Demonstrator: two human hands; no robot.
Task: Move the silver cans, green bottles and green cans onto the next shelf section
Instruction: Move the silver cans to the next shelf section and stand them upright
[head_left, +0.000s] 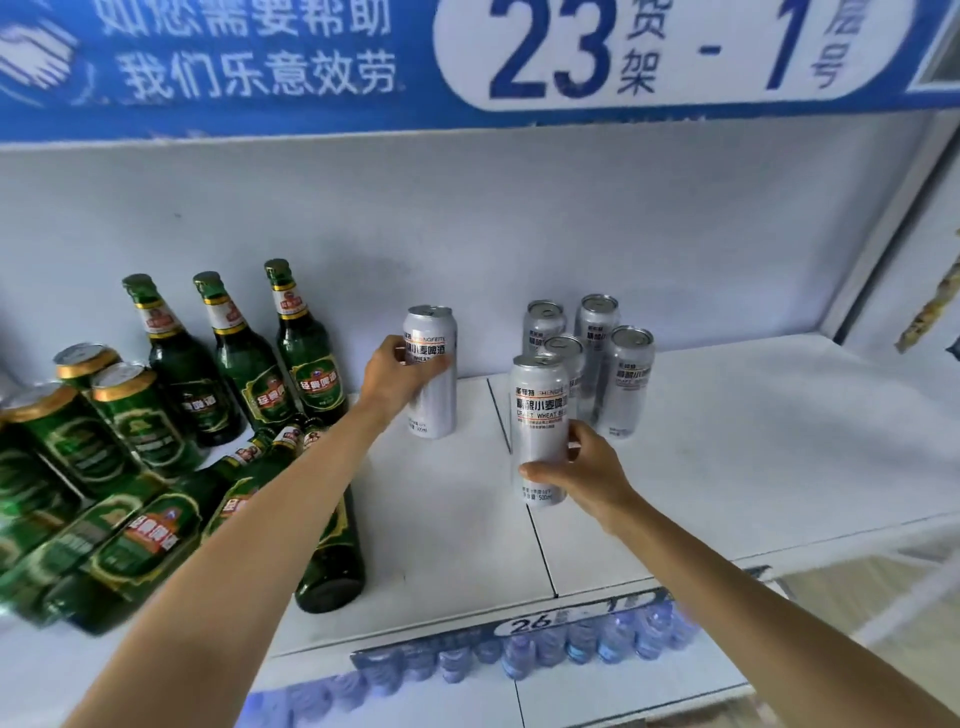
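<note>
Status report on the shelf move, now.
Left hand grips one silver can, left of the seam. Right hand holds another, joining four cans already across. Green bottles untouched.

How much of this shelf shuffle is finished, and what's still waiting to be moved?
Done: four silver cans stand grouped on the right shelf section, past the seam. In hand: the right hand holds a fifth silver can beside that group, and the left hand grips the last silver can on the left section. Left: all the green bottles, standing and lying, and the green cans.
</note>
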